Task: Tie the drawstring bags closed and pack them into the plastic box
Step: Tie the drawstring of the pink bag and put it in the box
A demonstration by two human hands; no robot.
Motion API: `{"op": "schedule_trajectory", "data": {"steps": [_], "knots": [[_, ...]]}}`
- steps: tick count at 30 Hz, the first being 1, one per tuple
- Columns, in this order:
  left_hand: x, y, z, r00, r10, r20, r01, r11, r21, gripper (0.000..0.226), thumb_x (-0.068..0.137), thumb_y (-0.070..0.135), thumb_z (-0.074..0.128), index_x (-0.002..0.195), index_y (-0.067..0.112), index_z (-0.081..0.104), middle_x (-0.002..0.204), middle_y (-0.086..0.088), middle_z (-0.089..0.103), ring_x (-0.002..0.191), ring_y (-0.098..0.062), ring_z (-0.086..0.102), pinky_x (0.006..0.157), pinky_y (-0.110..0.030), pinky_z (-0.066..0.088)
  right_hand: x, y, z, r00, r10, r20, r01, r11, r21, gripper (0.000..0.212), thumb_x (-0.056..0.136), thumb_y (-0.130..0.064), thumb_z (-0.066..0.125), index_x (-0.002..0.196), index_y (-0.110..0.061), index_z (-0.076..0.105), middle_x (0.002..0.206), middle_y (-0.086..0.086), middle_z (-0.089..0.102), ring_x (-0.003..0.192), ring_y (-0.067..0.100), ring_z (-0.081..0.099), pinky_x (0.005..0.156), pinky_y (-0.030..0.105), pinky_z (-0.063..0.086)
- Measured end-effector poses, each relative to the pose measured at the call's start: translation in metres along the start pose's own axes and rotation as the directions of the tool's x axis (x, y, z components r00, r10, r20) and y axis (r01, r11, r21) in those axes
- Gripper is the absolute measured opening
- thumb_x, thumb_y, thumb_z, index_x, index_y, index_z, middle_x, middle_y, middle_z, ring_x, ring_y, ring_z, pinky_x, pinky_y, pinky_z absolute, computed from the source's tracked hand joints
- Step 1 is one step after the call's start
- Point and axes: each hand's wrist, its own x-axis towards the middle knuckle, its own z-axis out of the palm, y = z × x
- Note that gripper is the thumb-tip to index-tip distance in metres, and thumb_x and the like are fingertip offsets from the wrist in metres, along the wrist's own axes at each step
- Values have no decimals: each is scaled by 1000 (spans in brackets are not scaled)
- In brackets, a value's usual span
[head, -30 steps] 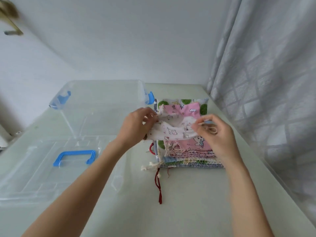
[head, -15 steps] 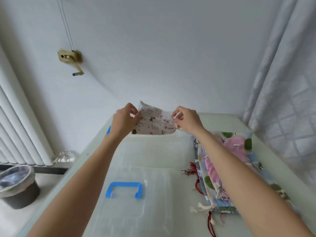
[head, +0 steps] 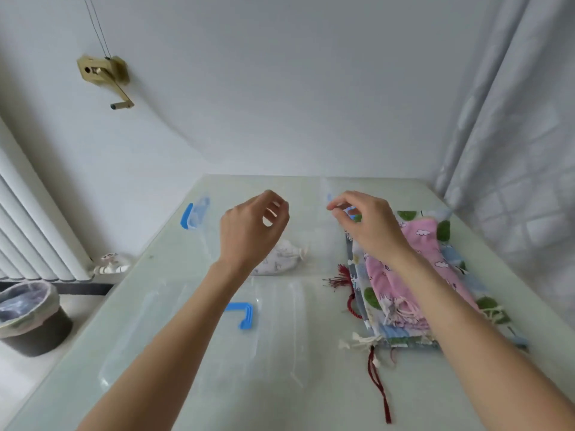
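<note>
A small white printed drawstring bag (head: 284, 256) lies inside the clear plastic box (head: 311, 194), partly hidden behind my left wrist. My left hand (head: 252, 228) hovers above it, fingers loosely curled and holding nothing. My right hand (head: 367, 222) hangs over the box's right side, thumb and forefinger close together, nothing in them. To the right lies a stack of flat drawstring bags (head: 413, 275), a pink one with clouds on top, with cream and dark red cords (head: 378, 381) trailing off its near edge.
The box's clear lid (head: 217, 353) with a blue handle (head: 242, 314) lies flat on the table in front of the box. A curtain (head: 513, 150) hangs along the right. A radiator (head: 28, 231) and a lined bin (head: 28, 318) stand on the floor at the left.
Both hands carried the white bag from the stack over to the box and let go. The bag now lies in the box, and the hands are open above it.
</note>
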Motion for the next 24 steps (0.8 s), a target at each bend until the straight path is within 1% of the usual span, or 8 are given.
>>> {"op": "schedule_trajectory", "data": {"steps": [2, 4, 7, 11, 14, 16, 21, 24], "knots": [[-23, 23, 14, 996, 9, 88, -2, 997, -78, 9, 83, 28, 57, 76, 23, 62, 66, 18, 61, 57, 3, 54, 55, -16, 39, -35, 8, -21, 996, 78, 52, -80, 996, 28, 12, 89, -10, 60, 96, -14, 69, 90, -8, 68, 82, 8, 65, 79, 19, 52], [-42, 42, 33, 967, 27, 252, 0, 994, -106, 9, 85, 27, 59, 80, 23, 64, 71, 15, 66, 55, 7, 54, 58, -17, 43, -69, 23, -41, 978, 174, 112, -177, 984, 21, 15, 89, -10, 60, 100, -15, 68, 94, -8, 67, 81, 2, 63, 78, 11, 50], [-66, 68, 64, 856, 91, 509, -23, 990, -137, 12, 87, 33, 59, 91, 23, 66, 86, 12, 71, 71, -2, 61, 69, -25, 52, -114, 53, -68, 952, 272, 138, -267, 962, -57, 17, 89, -11, 60, 99, -21, 69, 93, -12, 67, 84, 2, 62, 82, 21, 51], [-92, 91, 98, 737, 93, 669, -9, 992, -128, 32, 85, 46, 60, 110, 25, 62, 109, 7, 65, 92, -10, 60, 81, -31, 50, -159, 89, -96, 944, 318, 88, -294, 932, -211, 22, 87, -6, 58, 101, -18, 69, 102, -9, 63, 101, 15, 57, 82, 25, 39], [-101, 99, 118, 724, 73, 686, -4, 995, -102, 33, 88, 42, 58, 116, 25, 61, 114, 5, 64, 98, -13, 59, 81, -26, 45, -178, 112, -105, 929, 371, 4, -353, 887, -296, 32, 83, 0, 55, 107, -17, 66, 116, 5, 61, 107, 26, 51, 81, 26, 34], [-105, 102, 127, 718, 108, 687, -58, 994, -95, 29, 89, 33, 58, 117, 25, 61, 115, 6, 65, 102, -14, 59, 79, -22, 41, -188, 121, -104, 918, 395, -27, -386, 877, -285, 37, 80, 3, 55, 111, -16, 64, 117, 6, 60, 106, 26, 51, 81, 25, 35], [-116, 91, 131, 763, 221, 607, -164, 975, -148, 14, 85, 30, 63, 98, 28, 69, 88, 9, 67, 86, -14, 58, 74, -36, 52, -204, 135, -101, 932, 354, -77, -360, 883, -301, 30, 82, -4, 60, 110, -17, 64, 104, 1, 68, 99, 23, 53, 77, 24, 38], [-120, 86, 130, 770, 222, 597, -195, 974, -111, 16, 83, 37, 65, 96, 27, 66, 91, 8, 67, 89, -15, 56, 76, -35, 51, -207, 137, -105, 929, 351, -120, -370, 875, -312, 18, 83, -13, 66, 101, -18, 67, 93, -1, 70, 92, 22, 54, 71, 25, 37]]}}
